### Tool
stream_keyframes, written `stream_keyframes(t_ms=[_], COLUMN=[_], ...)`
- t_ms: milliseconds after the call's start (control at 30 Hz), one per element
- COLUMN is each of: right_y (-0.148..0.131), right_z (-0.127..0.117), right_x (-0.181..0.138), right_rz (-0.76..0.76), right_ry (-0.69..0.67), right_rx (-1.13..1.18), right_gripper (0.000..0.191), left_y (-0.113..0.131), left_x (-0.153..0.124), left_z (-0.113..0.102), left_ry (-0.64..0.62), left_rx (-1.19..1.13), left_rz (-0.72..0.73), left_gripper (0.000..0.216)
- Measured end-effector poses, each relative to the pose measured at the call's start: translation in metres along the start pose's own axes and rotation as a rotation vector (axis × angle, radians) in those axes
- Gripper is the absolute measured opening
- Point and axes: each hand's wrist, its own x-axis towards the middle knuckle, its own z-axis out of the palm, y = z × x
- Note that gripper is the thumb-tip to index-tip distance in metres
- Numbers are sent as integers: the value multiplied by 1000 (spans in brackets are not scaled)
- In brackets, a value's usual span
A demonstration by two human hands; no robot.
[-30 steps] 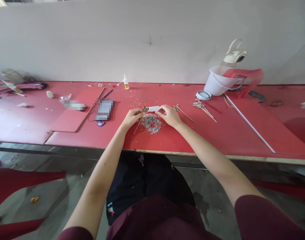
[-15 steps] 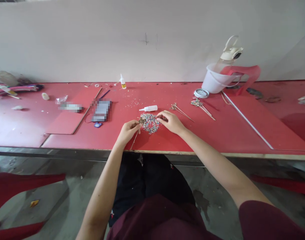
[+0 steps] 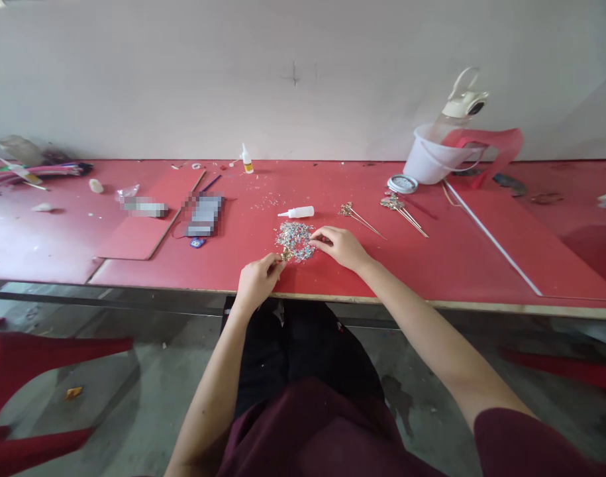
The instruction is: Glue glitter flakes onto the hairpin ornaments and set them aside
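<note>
My left hand (image 3: 257, 277) is closed on a gold star pick (image 3: 285, 254), holding it by its stick at the near edge of a small heap of glittery bits (image 3: 295, 238) on the red table (image 3: 332, 265). My right hand (image 3: 338, 244) rests at the heap's right side with thumb and fingertips pinched together at the bits; what they pinch is too small to name. A small white glue bottle (image 3: 297, 212) lies on its side just beyond the heap, free of both hands.
Two finished gold picks (image 3: 359, 218) and another bunch (image 3: 403, 212) lie right of the heap. A white bucket (image 3: 432, 162), a round tin (image 3: 403, 183), a red board (image 3: 148, 218), a phone (image 3: 203, 214) and a yellow-label glue bottle (image 3: 246, 159) stand further off. Red chairs (image 3: 39, 371) flank my legs.
The right hand put the white glue bottle down beyond the heap and moved to the bits. The left hand drew the star pick back toward the table's near edge.
</note>
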Motion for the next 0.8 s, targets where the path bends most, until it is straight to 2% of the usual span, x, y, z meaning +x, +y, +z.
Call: stream_keyframes(t_ms=[200, 400, 800], right_y=[-7, -11, -8], right_z=[0, -1, -1], right_x=[-1, -2, -2], right_rz=[-59, -170, -154], right_ry=[-56, -170, -124], right_rx=[6, -47, -76], right_gripper=[21, 20, 21], left_y=[2, 4, 3], left_x=[1, 0, 0], left_z=[3, 5, 11], left_ry=[27, 89, 91], left_rx=[115, 217, 407], left_rz=[-13, 1, 27], left_gripper=[21, 21, 27])
